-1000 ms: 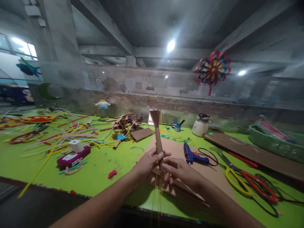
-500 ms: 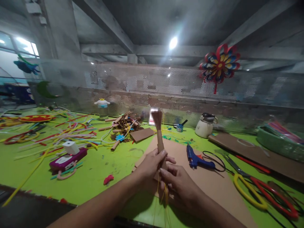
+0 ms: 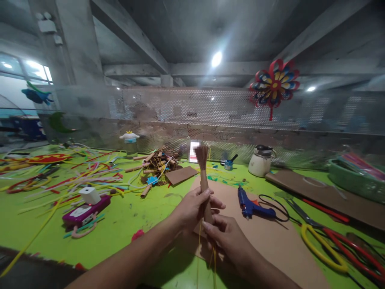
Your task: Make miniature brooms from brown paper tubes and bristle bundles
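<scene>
A small brown paper broom [image 3: 203, 175] with a fringed top stands nearly upright in front of me, held in both hands. My left hand [image 3: 198, 204] is wrapped round the middle of its rolled handle. Below it, my right hand [image 3: 221, 230] pinches the handle's lower end between thumb and fingers. Thin yellow strings [image 3: 214, 259] hang down from beneath the right hand. Under the hands lies a sheet of brown cardboard [image 3: 264, 241]. The palm sides of both hands are hidden.
A blue glue gun [image 3: 252, 206] and large scissors [image 3: 325, 241] lie to the right. A pile of brown paper rolls [image 3: 159, 160] sits behind left, near a purple power strip [image 3: 87, 210] and scattered pipe cleaners [image 3: 90, 172]. A white jug [image 3: 259, 162] and a green basket [image 3: 351, 178] stand farther back.
The view has tilted slightly upward, so things sit a little lower in the picture. Both hands keep their hold on the broom, with the right hand slightly lower.
</scene>
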Available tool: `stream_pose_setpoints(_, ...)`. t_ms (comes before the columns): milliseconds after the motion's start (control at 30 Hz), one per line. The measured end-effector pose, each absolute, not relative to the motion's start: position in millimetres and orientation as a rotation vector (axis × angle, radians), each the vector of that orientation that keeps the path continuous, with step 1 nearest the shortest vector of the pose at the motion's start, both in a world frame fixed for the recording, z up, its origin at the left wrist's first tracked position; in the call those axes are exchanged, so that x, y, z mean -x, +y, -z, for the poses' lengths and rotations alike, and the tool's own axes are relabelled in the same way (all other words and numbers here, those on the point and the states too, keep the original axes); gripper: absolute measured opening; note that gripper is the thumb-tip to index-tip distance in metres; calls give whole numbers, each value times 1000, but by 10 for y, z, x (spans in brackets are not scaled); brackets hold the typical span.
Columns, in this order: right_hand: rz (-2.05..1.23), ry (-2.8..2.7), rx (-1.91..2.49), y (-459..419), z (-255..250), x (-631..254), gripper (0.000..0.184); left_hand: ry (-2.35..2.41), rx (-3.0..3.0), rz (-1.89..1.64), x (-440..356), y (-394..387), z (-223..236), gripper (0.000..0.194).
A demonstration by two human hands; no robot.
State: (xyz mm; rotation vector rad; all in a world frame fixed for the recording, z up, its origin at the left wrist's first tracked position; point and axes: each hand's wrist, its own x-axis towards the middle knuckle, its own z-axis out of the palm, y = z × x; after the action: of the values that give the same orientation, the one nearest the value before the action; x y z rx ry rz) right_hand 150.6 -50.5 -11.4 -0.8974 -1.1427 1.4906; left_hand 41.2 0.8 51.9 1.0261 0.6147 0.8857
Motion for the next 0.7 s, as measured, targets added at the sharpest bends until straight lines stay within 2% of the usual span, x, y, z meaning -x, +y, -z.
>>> stream_pose_setpoints(167,-1401,-1138,939,-499,120,-1527,33,595,-1029,-911,-445,6,-525,13)
stream_pose_setpoints(400,-1495,-1134,971,-517,19,-1554,43,505,-1010,-903,-460,-12,-551,11)
stream_pose_setpoints(600,-1147,-1255,1072,-508,-121,-1585,46,507,-1004,-897,-422,-4,-507,13)
stream_pose_setpoints(700,-1256,-1234,907,-510,-164,-1546,42,528,-1031,-924,-417,-29,-489,17)
